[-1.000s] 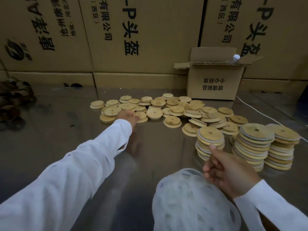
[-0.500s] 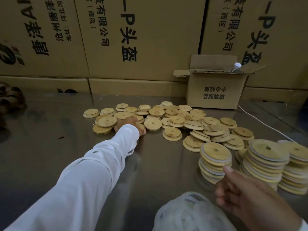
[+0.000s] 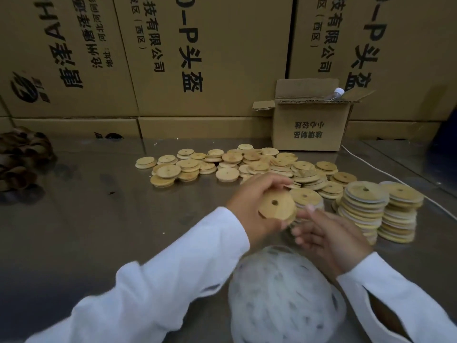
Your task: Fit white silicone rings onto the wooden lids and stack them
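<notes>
At a steel table (image 3: 99, 219), backed by a wall of printed cartons (image 3: 210, 58). Far left, a dark brown heap (image 3: 22, 157), too dim to identify. Across the far middle, a loose scatter of bare lids (image 3: 227, 174), overlapping, some two or three deep. Further right, a white cable (image 3: 385, 172) trailing over the tabletop behind the stacks.

Centre: left hand (image 3: 249, 201), fingers curled over the top edge, gripping a single wooden lid (image 3: 277, 206), tilted face-up toward the camera, centre hole showing, held just in front of the scatter. Right hand (image 3: 329, 238) just beside the lid's lower right edge, fingers half bent and blurred; impossible to tell whether pinching a ring or holding nothing. Both arms in white sleeves (image 3: 160, 280).

In the way: hands and held lid covering the front of the nearest stack (image 3: 306, 196) of ringed lids. Right of it, in plain view, a middle stack (image 3: 363, 209) and a right stack (image 3: 400, 214), side by side, white bands showing between the wooden layers.

Containers: a clear plastic bag (image 3: 284, 283), bulging with white silicone rings (image 3: 272, 315), at the near edge below the hands and between the forearms, bottom cut off by the frame. At the back, against the cartons, a small cardboard box (image 3: 309, 129), flaps open, with a white-capped bottle (image 3: 336, 93) poking out at its right corner; other contents hidden.
</notes>
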{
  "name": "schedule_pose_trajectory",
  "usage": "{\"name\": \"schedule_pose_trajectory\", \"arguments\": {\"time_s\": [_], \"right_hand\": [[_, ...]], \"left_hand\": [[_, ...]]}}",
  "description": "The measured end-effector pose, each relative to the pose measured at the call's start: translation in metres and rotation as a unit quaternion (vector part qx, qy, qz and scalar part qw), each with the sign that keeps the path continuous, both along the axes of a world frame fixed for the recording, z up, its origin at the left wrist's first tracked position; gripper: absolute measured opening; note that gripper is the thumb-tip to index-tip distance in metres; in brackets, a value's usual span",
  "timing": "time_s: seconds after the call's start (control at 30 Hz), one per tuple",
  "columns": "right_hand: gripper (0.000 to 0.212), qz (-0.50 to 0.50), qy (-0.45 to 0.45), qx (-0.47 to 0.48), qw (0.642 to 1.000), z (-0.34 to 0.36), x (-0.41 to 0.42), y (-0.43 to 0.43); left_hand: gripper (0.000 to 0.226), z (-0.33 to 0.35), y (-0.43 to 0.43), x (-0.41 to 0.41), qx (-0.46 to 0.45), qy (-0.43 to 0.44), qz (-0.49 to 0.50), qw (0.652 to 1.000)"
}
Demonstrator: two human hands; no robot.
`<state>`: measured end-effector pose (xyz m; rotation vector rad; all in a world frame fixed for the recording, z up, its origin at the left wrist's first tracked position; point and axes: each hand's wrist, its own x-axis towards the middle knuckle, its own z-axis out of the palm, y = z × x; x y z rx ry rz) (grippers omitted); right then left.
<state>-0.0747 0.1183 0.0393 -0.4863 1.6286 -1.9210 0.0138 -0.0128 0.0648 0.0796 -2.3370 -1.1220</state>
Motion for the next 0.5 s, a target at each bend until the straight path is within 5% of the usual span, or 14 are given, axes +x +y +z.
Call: {"name": "schedule_pose_trajectory", "arguments": {"time_s": [0.17,0.3,0.5], "right_hand": [[0.020,0.060,0.077,-0.021,0.995,-0.001,0.010,0.004],[0.021,0.050,0.105,-0.003,0.993,-0.006,0.005,0.007],[0.021,0.061,0.132,-0.002,0.989,-0.013,0.006,0.002]], "left_hand": [[0.067,-0.019,0.028,0.010,-0.016,0.029,0.027,0.999],[0.087,-0.030,0.033,0.010,0.217,0.048,0.070,0.972],[0.025,-0.041,0.021,0.009,0.450,0.085,0.111,0.882]]}}
